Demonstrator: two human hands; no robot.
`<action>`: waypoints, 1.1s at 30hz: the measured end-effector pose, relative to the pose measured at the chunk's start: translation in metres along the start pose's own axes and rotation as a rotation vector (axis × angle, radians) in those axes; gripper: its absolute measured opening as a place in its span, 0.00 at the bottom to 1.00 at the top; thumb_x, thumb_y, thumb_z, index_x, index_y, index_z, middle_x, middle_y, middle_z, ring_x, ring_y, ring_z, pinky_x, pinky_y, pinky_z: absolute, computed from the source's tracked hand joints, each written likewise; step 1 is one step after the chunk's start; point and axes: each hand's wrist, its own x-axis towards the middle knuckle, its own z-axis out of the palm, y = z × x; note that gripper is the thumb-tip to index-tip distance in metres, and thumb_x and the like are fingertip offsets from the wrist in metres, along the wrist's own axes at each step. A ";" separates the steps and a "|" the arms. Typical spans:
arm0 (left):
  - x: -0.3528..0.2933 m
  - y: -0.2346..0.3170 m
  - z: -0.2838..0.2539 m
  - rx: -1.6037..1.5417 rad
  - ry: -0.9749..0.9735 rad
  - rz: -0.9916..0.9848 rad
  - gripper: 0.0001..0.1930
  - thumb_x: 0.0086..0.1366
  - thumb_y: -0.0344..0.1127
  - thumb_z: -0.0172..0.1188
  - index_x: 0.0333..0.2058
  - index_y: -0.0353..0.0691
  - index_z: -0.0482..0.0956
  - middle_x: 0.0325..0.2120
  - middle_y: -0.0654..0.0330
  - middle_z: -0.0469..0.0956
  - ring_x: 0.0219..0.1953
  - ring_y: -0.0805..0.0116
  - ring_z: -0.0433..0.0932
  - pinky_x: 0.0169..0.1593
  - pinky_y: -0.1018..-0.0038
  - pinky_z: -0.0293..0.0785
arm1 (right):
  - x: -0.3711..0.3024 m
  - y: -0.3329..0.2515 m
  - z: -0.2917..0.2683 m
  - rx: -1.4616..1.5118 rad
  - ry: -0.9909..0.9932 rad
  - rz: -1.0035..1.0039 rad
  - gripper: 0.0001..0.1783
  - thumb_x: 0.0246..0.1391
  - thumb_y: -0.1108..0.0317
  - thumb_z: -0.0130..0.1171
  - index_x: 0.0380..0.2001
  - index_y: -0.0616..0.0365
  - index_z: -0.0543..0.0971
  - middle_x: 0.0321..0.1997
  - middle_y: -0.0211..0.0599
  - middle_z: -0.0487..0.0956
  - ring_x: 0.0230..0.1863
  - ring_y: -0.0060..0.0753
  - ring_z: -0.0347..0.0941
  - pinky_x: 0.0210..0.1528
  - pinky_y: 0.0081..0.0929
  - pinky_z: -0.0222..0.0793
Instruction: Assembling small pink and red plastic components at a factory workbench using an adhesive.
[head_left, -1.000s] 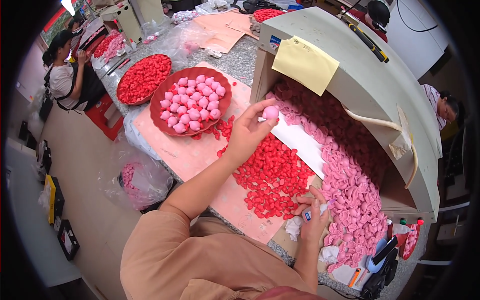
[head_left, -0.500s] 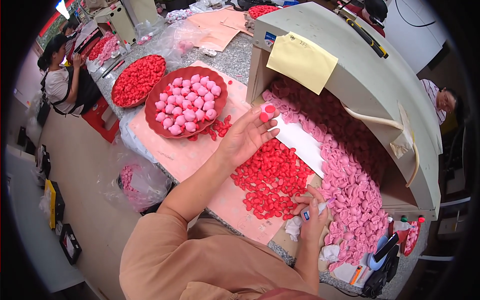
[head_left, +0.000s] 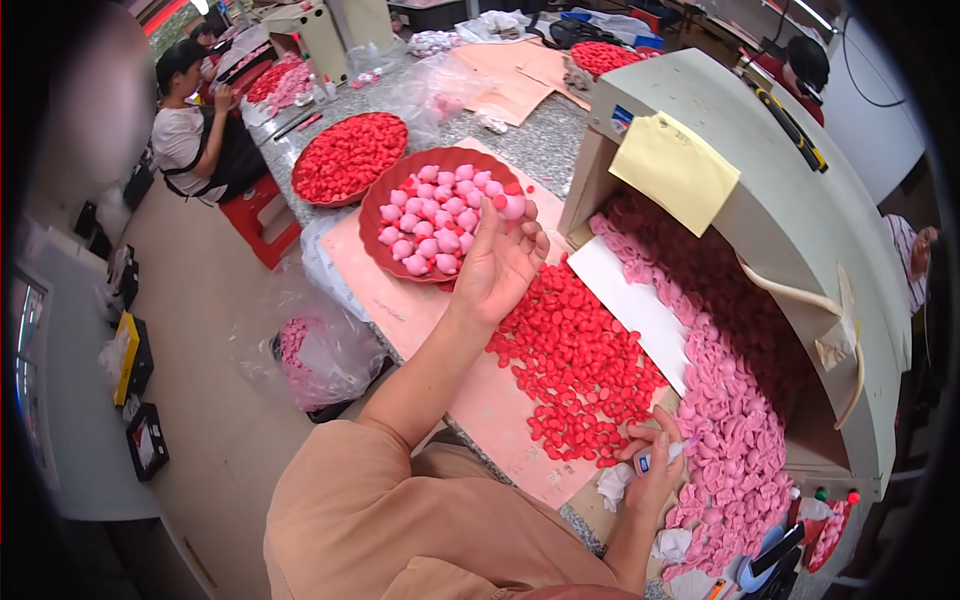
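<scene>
My left hand [head_left: 502,262] is raised beside the right rim of the red scalloped bowl [head_left: 371,236], palm turned up. Its thumb and fingertips pinch a small round pink piece [head_left: 514,207] with a red part on it. Similar pink pieces with red bits [head_left: 432,222] fill the bowl. My right hand [head_left: 655,478] is wrapped around a small glue bottle [head_left: 648,460] with a narrow tip, low over the table. A spread of small red pieces [head_left: 580,350] lies between the hands. Right of it is a heap of soft pink pieces [head_left: 725,430].
A grey arched housing [head_left: 800,210] stands over the pink heap, a yellow paper [head_left: 675,170] stuck on it. White paper [head_left: 625,310] separates the heaps. Behind the bowl is a basket of red pieces [head_left: 350,155]. Another person [head_left: 190,140] sits far left. Crumpled tissue [head_left: 614,486] lies by my right hand.
My left hand has moved closer to the bowl with the pink piece, now over its right rim. The whole view has shifted; my right hand still holds the glue bottle.
</scene>
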 end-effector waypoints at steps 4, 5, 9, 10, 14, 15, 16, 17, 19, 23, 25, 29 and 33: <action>-0.007 0.058 -0.002 0.005 -0.077 0.107 0.16 0.65 0.49 0.50 0.44 0.45 0.68 0.37 0.64 0.72 0.34 0.75 0.70 0.40 0.76 0.72 | -0.007 0.002 0.015 -0.015 0.003 -0.006 0.23 0.60 0.58 0.45 0.50 0.67 0.67 0.29 0.42 0.77 0.19 0.22 0.68 0.23 0.20 0.70; -0.009 0.073 0.000 0.033 -0.097 0.167 0.16 0.65 0.49 0.50 0.46 0.46 0.68 0.37 0.64 0.72 0.33 0.75 0.70 0.40 0.76 0.71 | -0.008 0.003 0.017 -0.023 -0.004 -0.020 0.24 0.60 0.58 0.44 0.51 0.67 0.67 0.30 0.42 0.77 0.19 0.22 0.68 0.23 0.20 0.70; -0.018 0.133 0.003 0.064 -0.183 0.332 0.15 0.66 0.47 0.48 0.48 0.50 0.70 0.37 0.64 0.72 0.32 0.75 0.68 0.39 0.75 0.69 | -0.011 0.004 0.031 -0.053 -0.013 -0.031 0.25 0.60 0.56 0.44 0.51 0.67 0.66 0.31 0.42 0.76 0.20 0.21 0.68 0.23 0.19 0.70; -0.020 0.143 0.001 0.045 -0.153 0.362 0.14 0.67 0.46 0.47 0.46 0.47 0.71 0.36 0.64 0.71 0.32 0.74 0.68 0.39 0.76 0.69 | -0.011 0.006 0.034 -0.057 -0.021 -0.028 0.25 0.60 0.56 0.44 0.51 0.67 0.66 0.31 0.42 0.76 0.20 0.21 0.68 0.23 0.19 0.70; -0.006 0.156 -0.008 0.007 -0.173 0.305 0.14 0.68 0.45 0.47 0.44 0.43 0.70 0.35 0.64 0.70 0.31 0.75 0.67 0.37 0.76 0.66 | -0.007 0.016 0.036 -0.077 0.023 -0.045 0.25 0.59 0.55 0.46 0.50 0.68 0.66 0.29 0.44 0.77 0.19 0.24 0.69 0.22 0.19 0.69; 0.002 0.147 -0.012 0.012 -0.179 0.286 0.13 0.68 0.44 0.47 0.44 0.43 0.70 0.35 0.63 0.69 0.32 0.75 0.67 0.36 0.77 0.65 | 0.001 0.016 0.030 -0.068 0.003 -0.079 0.24 0.58 0.57 0.47 0.49 0.68 0.66 0.28 0.46 0.77 0.18 0.25 0.70 0.21 0.20 0.69; 0.008 0.138 -0.021 0.018 -0.179 0.269 0.14 0.68 0.44 0.45 0.46 0.43 0.69 0.35 0.63 0.69 0.32 0.76 0.66 0.34 0.78 0.62 | 0.012 0.016 0.025 -0.049 -0.020 -0.067 0.24 0.59 0.57 0.47 0.48 0.68 0.67 0.28 0.46 0.77 0.18 0.26 0.71 0.22 0.20 0.69; 0.013 0.116 -0.023 0.081 -0.209 0.223 0.15 0.68 0.44 0.45 0.47 0.43 0.68 0.36 0.63 0.69 0.32 0.76 0.65 0.34 0.79 0.61 | 0.024 0.014 0.019 -0.033 -0.011 -0.057 0.23 0.59 0.58 0.47 0.48 0.68 0.67 0.29 0.45 0.78 0.19 0.27 0.71 0.22 0.21 0.68; 0.019 0.046 -0.019 0.209 -0.158 0.132 0.16 0.69 0.45 0.44 0.50 0.44 0.66 0.37 0.63 0.69 0.32 0.76 0.65 0.34 0.79 0.61 | 0.055 0.011 -0.011 0.012 -0.059 -0.057 0.22 0.59 0.58 0.47 0.48 0.67 0.67 0.29 0.45 0.78 0.21 0.27 0.73 0.24 0.20 0.68; 0.006 -0.136 -0.002 0.502 0.034 -0.210 0.16 0.67 0.42 0.48 0.50 0.44 0.65 0.36 0.61 0.70 0.28 0.74 0.66 0.31 0.78 0.64 | 0.086 -0.015 -0.108 0.117 -0.213 -0.002 0.17 0.59 0.68 0.49 0.49 0.65 0.68 0.33 0.41 0.78 0.27 0.24 0.73 0.31 0.20 0.69; -0.027 -0.233 0.015 0.719 -0.046 -0.410 0.16 0.66 0.41 0.49 0.49 0.42 0.65 0.33 0.60 0.69 0.25 0.74 0.66 0.29 0.77 0.65 | 0.086 -0.033 -0.167 -0.017 -0.245 -0.020 0.18 0.57 0.69 0.52 0.50 0.63 0.70 0.32 0.37 0.77 0.26 0.25 0.72 0.31 0.24 0.71; -0.103 -0.393 0.048 0.913 -0.248 -0.747 0.17 0.66 0.40 0.44 0.49 0.34 0.65 0.35 0.58 0.69 0.29 0.73 0.69 0.35 0.76 0.69 | 0.046 -0.070 -0.283 -0.217 -0.219 -0.357 0.22 0.50 0.68 0.62 0.50 0.55 0.73 0.34 0.31 0.71 0.35 0.25 0.69 0.38 0.24 0.67; -0.146 -0.500 0.096 1.194 -0.456 -0.718 0.24 0.67 0.41 0.41 0.58 0.32 0.58 0.54 0.54 0.62 0.52 0.70 0.64 0.53 0.76 0.62 | 0.005 -0.082 -0.366 -0.371 -0.016 -0.456 0.25 0.44 0.63 0.66 0.47 0.54 0.73 0.42 0.39 0.70 0.44 0.40 0.69 0.47 0.31 0.65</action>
